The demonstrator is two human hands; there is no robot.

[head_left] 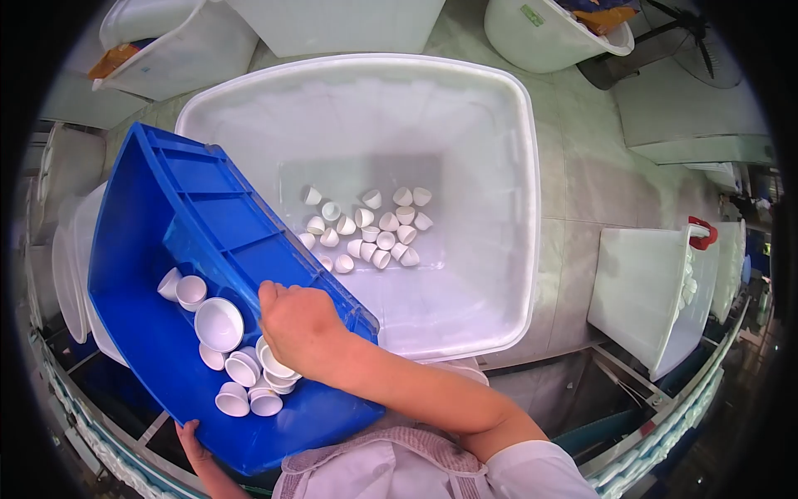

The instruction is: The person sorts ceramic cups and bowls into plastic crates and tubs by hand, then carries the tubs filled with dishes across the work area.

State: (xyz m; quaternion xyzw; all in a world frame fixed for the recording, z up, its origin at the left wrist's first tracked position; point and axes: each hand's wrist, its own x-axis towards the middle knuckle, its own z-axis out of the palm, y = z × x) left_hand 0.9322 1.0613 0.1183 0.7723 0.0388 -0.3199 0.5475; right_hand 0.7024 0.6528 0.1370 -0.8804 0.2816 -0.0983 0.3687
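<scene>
A blue plastic crate (324, 416) is tilted in front of me, its open inside facing my side. Several small white cups (219, 324) lie in it, one wider than the others. My right hand (303, 328) is closed over the crate's side wall, close beside some stacked cups; its fingertips are hidden. At the crate's lower left edge my left hand (189, 434) grips the rim, with only part of the fingers showing. Behind the crate stands a large white tub (482, 283), and many small white cups (366, 218) are scattered on its floor.
A white bin with a red handle (640, 291) stands at the right. White tubs (532, 29) with bags in them are at the back, near a black fan (694, 33). A dark metal-framed surface (549, 395) lies close to my body.
</scene>
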